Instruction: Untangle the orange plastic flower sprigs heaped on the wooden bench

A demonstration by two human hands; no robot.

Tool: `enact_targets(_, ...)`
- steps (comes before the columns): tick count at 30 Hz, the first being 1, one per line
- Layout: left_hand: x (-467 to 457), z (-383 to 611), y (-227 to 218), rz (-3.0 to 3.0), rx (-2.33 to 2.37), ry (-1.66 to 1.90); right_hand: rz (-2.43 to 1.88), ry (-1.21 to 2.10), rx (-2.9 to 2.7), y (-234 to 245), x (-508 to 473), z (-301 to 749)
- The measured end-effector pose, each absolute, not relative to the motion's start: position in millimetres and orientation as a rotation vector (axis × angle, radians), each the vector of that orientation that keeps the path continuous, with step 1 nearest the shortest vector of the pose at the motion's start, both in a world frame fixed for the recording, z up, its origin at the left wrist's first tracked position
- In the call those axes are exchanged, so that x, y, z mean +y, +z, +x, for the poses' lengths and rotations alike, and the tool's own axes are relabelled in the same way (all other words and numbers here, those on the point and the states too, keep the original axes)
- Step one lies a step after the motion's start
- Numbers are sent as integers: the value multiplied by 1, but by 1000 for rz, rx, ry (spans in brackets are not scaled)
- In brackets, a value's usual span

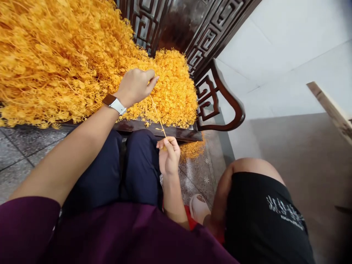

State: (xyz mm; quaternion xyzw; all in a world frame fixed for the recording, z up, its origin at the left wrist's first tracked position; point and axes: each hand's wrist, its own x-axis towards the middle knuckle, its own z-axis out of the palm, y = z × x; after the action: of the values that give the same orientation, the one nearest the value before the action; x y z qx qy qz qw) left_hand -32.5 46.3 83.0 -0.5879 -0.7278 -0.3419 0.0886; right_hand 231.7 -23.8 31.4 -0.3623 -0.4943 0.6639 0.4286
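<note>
Between my two hands runs a thin yellow artificial flower stem (157, 116), stretched at a slant with small bits of yellow along it. My left hand (137, 85), wearing a watch (114, 103) on its wrist, is closed at the stem's upper end; its fingertips are partly hidden behind the hand. Lower down, near my knees, my right hand (169, 156) pinches the stem's lower end between thumb and fingers. A large heap of yellow artificial flowers (55, 62) lies behind and left of my left hand, with a denser bunch (176, 88) just beyond it.
The flowers lie on a dark carved wooden bench (165, 130) with a curved armrest (238, 110). More yellow pieces (192, 148) are on the floor below. Another person's knee in black shorts (264, 212) is close on my right. A wooden plank (330, 106) stands at far right.
</note>
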Motion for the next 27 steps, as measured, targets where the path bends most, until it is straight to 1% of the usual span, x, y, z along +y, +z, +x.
enact_targets(4,45,-35,87,-1687,-2222,-868,-939,1641,-1305,29,-28,236)
enact_targets(10,46,-37,88,-1700,-2219,-780,-1166,1371,-1704,22,-32,248)
enact_targets(15,44,-35,94,-1684,-2253,-597,-1172,1377,-1941,27,-51,259)
enact_targets(21,46,-29,99,-1676,-2261,-458,-1078,1645,-1846,33,-81,272)
enact_targets(25,45,-22,98,-1733,-2268,-556,-925,2111,-1436,42,-93,268)
enact_targets(27,45,-18,97,-1732,-2274,-576,-876,2266,-1252,48,-97,263)
